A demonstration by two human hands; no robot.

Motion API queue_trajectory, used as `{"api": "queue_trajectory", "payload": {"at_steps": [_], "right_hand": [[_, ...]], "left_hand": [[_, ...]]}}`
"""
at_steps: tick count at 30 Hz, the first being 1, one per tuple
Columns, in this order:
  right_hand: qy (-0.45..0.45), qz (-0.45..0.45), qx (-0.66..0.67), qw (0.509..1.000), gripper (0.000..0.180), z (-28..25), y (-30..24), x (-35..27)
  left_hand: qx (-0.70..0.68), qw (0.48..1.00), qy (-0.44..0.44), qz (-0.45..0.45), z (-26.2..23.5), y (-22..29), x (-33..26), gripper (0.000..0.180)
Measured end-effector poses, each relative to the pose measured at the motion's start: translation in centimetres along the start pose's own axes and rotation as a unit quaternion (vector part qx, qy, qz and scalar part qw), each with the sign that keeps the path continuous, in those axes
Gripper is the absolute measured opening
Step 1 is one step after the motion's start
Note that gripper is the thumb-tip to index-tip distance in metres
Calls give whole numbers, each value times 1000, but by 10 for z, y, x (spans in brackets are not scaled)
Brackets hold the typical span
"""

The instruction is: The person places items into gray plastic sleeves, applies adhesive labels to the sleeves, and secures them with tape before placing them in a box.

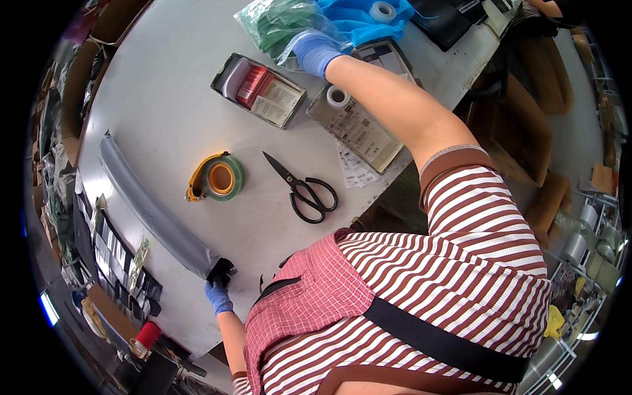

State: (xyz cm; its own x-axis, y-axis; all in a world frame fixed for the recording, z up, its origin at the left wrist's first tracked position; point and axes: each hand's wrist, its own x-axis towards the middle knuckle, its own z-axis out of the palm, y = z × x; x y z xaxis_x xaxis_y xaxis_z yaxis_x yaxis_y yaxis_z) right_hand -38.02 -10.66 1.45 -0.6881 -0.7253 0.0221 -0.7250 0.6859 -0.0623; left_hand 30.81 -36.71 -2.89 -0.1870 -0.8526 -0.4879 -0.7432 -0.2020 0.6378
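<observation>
My left hand point(219, 297), in a blue glove, grips the near end of a long grey sleeve-like piece point(155, 217). Dark black material point(222, 268) shows at that end, and it covers part of my fingers. The piece lies slightly curved along the left of the table. My right arm stretches far across to a clear plastic bag point(266, 26) with green stuff inside. There my right hand point(316, 52), also blue-gloved, is at the bag's edge; plastic covers its fingers, so their grip cannot be made out.
On the grey table point(164, 85) lie black-handled scissors point(303, 191), a tape roll point(220, 179) on a yellow dispenser, a box of red and white tags point(258, 91) and a tray of labels point(359, 128). Blue plastic point(368, 23) is at the back. Cardboard boxes point(513, 125) stand right.
</observation>
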Motion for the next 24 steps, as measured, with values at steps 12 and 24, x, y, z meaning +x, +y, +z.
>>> {"api": "queue_trajectory", "payload": {"at_steps": [12,24], "right_hand": [[-36,95,-2,995,16,-9,-13,-2],[1,179,28,983,17,10,-10,-3]], "left_hand": [[38,999,-6,11,-1,9,-8,29],[24,999,-20,32,0,8,-3,35]]}}
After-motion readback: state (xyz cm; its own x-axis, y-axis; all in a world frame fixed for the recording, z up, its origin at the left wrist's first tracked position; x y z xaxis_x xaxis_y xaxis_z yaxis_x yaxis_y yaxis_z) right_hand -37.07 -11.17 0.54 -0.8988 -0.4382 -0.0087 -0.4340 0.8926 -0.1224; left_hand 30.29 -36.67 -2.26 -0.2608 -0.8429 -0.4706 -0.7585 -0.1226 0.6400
